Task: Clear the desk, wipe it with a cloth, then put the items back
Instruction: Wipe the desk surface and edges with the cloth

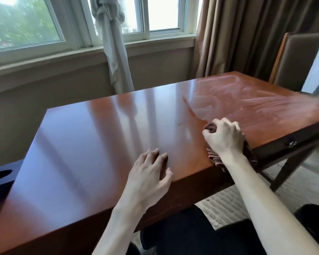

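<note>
I have my right hand [224, 138] bunched around the cloth [213, 156], fingers [208, 134] curled tight on it, pressed to the surface [92, 137] just inside the near edge, toward the right-hand end. Part of the cloth hangs over that near edge below my wrist. My left hand [151, 173] lies flat beside it on the surface, fingers straight and a little spread, holding nothing; I take it to be steadying me. Wipe streaks [247, 100] cover the right end up to the far right corner, and they stop along a slanting line just beyond my right knuckles. Everything left of that line looks glossy and unstreaked, so I judge the unwiped stretch lies to the left of the cloth, running the long way toward the left end. The right hand is the one with the cloth, so the coming stroke should sweep leftward, and the left hand sits in that path.
</note>
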Action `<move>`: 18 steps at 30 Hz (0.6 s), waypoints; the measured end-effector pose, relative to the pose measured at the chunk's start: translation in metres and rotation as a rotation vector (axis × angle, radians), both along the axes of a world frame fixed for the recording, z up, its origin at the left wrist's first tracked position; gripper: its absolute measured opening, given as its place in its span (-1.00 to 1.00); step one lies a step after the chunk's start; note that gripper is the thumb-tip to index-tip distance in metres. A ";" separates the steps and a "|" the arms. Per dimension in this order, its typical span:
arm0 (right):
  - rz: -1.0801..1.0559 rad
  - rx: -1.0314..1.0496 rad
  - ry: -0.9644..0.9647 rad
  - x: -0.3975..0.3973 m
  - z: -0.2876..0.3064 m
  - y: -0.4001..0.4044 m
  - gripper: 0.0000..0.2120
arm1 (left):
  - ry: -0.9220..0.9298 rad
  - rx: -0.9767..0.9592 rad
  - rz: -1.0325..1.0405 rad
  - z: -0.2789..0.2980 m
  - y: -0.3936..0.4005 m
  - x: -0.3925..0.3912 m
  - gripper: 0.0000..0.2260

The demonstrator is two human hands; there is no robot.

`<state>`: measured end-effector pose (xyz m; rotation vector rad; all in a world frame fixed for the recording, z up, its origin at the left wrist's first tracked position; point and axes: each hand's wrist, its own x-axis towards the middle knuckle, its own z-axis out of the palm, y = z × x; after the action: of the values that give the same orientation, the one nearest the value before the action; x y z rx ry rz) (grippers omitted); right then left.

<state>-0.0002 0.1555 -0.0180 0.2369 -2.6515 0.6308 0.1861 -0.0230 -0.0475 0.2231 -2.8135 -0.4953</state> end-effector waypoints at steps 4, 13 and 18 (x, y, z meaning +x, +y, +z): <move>0.500 0.101 0.055 0.054 -0.010 -0.075 -0.72 | 0.022 0.189 0.042 0.021 -0.030 -0.028 -0.63; 0.769 0.098 -0.042 -0.033 -0.010 -0.238 -0.82 | -0.082 0.020 0.351 0.014 -0.201 -0.092 -0.55; 0.537 0.045 -0.048 -0.181 -0.010 -0.308 -0.79 | -0.176 -0.037 0.371 -0.009 -0.252 -0.122 -0.33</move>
<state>-0.1810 -0.1523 -0.0277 0.9780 -2.6512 0.7402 0.0646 -0.2752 -0.0565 0.7979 -2.8455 -0.3517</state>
